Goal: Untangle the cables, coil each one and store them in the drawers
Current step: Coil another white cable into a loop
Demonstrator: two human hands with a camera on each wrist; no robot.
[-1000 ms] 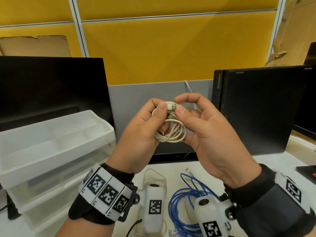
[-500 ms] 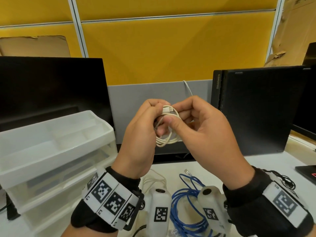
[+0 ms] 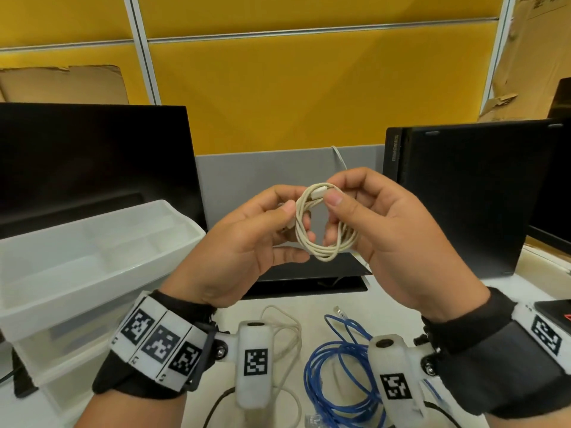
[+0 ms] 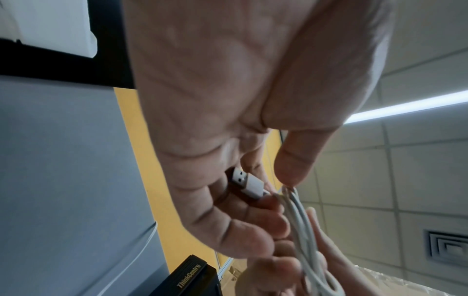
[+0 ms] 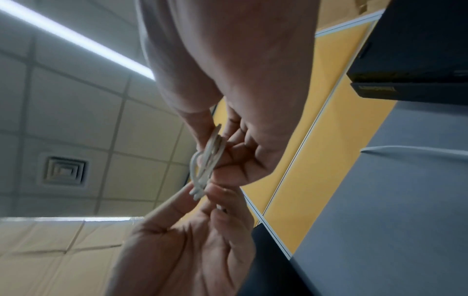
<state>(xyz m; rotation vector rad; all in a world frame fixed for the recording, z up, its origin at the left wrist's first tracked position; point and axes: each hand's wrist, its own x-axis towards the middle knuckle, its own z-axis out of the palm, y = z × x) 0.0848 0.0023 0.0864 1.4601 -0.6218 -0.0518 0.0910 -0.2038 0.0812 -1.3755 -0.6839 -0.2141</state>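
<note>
1. Cream-white cable, wound into a small coil of several loops, is held in the air between both hands, above the table and in front of a grey partition panel.
2. The left side of the coil is pinched by the left hand between thumb and fingers; in the left wrist view a USB plug at one cable end is seen lying against the curled fingers of that hand.
3. The top of the coil is held by the right hand, whose thumb and forefinger are closed on a small white connector; the lower loops are draped over its other curled fingers.
4. Each grip is thus narrow and closed on the cream-white cable.
5. A blue cable is seen lying in loose loops on the table below the hands, with a clear plug at its far end.
6. A second white cable is laid loosely on the table just left of the blue cable.
7. A translucent white drawer unit stands at the left, its top tray divided into compartments.
8. Black monitors are placed behind at left and right, before yellow partition walls.
</note>
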